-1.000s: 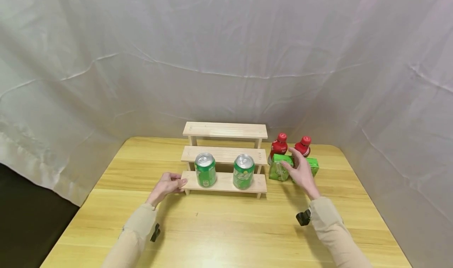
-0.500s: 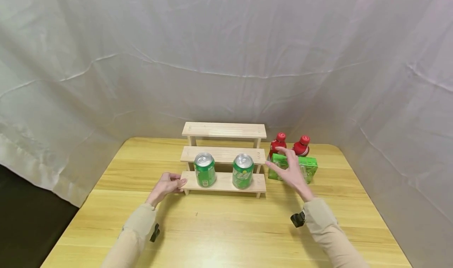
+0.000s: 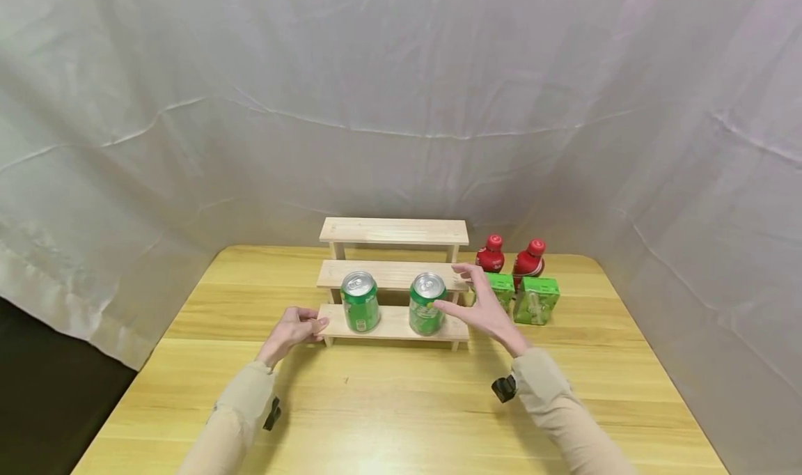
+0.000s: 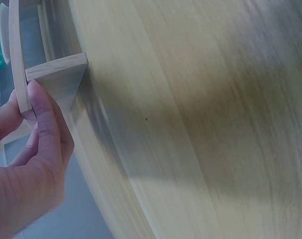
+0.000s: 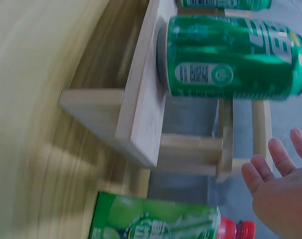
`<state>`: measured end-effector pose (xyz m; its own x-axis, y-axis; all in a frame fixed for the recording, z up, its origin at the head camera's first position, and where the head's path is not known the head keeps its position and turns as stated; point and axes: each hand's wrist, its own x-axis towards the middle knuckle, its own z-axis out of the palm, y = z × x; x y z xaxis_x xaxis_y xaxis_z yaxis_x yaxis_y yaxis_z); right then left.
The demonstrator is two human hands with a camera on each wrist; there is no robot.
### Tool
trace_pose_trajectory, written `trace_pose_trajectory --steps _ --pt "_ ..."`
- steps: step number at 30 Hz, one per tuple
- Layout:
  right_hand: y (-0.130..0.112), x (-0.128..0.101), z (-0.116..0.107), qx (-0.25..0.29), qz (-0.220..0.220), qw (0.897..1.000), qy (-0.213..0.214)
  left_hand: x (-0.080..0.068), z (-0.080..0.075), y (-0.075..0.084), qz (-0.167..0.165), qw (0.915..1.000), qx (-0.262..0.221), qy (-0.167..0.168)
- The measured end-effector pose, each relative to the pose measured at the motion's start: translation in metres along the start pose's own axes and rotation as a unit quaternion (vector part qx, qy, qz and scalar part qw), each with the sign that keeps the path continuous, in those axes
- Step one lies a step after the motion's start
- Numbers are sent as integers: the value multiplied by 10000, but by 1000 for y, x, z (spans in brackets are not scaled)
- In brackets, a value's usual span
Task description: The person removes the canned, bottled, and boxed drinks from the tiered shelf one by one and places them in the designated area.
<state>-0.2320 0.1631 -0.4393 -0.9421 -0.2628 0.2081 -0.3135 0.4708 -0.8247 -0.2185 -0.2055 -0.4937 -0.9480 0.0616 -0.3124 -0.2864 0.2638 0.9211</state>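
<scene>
Three-tier wooden rack (image 3: 393,280) on the table (image 3: 401,405), two green cans on its lowest step. Right hand (image 3: 479,310), fingers spread and empty, has swung left from the green cartons (image 3: 536,299) to beside the right can (image 3: 427,304). Left hand (image 3: 293,327) still pinches the step's left end.

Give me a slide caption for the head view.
Left hand grips the stepped shelf's bottom end; open right hand nears a green can.
</scene>
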Motion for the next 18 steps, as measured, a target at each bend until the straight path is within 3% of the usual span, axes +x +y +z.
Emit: trace_pose_trajectory --steps 7,12,18 --pt "-36 -3 10 176 -7 9995 -255 1 0 0 14 10000 40 27" --pt "-13 8 24 178 -75 9996 -200 1 -1 0 57 10000 34 -47" --pt "-9 11 32 235 -270 9993 -98 0 -1 -1 65 10000 -15 -73"
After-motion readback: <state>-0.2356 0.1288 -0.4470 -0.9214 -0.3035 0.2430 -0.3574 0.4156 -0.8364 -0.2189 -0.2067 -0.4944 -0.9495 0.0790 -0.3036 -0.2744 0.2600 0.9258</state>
